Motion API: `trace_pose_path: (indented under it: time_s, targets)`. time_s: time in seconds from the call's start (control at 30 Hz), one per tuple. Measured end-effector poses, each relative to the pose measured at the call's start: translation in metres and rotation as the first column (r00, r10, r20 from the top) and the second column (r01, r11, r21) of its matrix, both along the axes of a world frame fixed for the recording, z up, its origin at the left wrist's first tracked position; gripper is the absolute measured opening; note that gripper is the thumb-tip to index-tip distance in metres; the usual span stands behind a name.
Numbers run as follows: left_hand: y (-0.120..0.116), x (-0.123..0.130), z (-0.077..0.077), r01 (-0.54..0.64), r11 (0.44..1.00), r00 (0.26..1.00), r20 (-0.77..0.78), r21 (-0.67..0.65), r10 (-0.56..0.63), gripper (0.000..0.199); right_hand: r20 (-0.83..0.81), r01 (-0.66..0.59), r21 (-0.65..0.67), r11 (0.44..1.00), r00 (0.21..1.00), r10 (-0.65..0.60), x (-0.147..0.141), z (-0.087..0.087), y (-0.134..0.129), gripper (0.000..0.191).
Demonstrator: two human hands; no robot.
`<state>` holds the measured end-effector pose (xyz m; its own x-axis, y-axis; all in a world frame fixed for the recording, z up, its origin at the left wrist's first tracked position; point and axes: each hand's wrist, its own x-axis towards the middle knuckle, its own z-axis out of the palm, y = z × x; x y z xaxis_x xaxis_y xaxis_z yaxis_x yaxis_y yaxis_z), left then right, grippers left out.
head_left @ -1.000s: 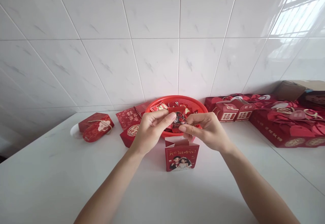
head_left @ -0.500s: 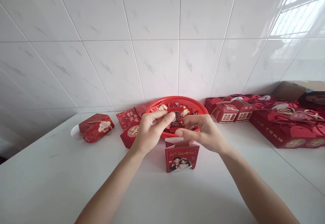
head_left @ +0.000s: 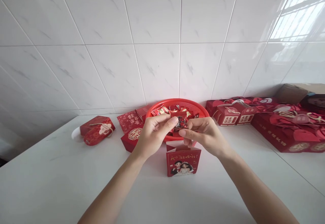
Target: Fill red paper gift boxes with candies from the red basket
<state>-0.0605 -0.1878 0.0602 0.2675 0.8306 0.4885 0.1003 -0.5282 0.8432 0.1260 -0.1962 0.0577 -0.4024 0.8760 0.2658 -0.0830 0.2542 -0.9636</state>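
My left hand (head_left: 158, 129) pinches a small red-wrapped candy (head_left: 181, 121) with a round black emblem between thumb and fingers. At the candy's right edge, my right hand (head_left: 203, 133) has its thumb and curled fingers closed on it. Just below the hands, an open red gift box (head_left: 183, 161) with a cartoon couple on its front stands upright on the white table. Behind the candy, a red plastic basket (head_left: 195, 107) holds several wrapped sweets; my hands cover part of its rim.
Left of the basket lie a red box with a gold pattern (head_left: 132, 136) and a flat red printed packet (head_left: 128, 120). Farther left is a red box with a tag (head_left: 99, 132). Filled red boxes (head_left: 286, 132) line the right side. A tiled wall (head_left: 157, 71) rises behind.
My right hand has come in to the left, its fingers closing at the candy's edge. My left hand keeps its pinch. The whole view has shifted slightly downward.
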Motion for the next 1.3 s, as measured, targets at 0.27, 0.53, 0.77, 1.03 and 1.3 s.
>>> trace_pose_path:
  time_s: [0.27, 0.53, 0.77, 1.03, 1.3]
  targets:
    - [0.0, -0.001, 0.0, -0.009, 1.0, 1.0, 0.0, 0.03, 0.009, 0.052, 0.031, -0.02, 0.045, 0.999, 0.999, 0.019, 0.0, -0.001, 0.001, 0.04]
    - [-0.003, -0.002, 0.002, -0.016, 0.995, 0.997, -0.076, 0.097, 0.024, 0.049, 0.107, 0.051, 0.279, 0.959, 0.991, -0.084, 0.006, 0.008, -0.001, 0.02]
    - [-0.006, 0.002, 0.002, 0.013, 0.984, 0.986, -0.165, 0.178, 0.017, 0.044, -0.025, 0.178, 0.298, 0.938, 0.983, -0.179, 0.011, 0.003, 0.003, 0.015]
    - [-0.009, 0.002, 0.004, 0.048, 0.992, 0.988, -0.15, 0.113, -0.031, 0.032, -0.048, 0.182, 0.273, 0.945, 0.983, -0.175, 0.011, 0.004, 0.001, 0.021]
    - [-0.009, 0.004, 0.005, 0.053, 0.993, 0.994, -0.105, 0.11, -0.041, 0.016, -0.027, 0.21, 0.237, 0.949, 0.977, -0.21, 0.014, 0.006, -0.001, 0.026]
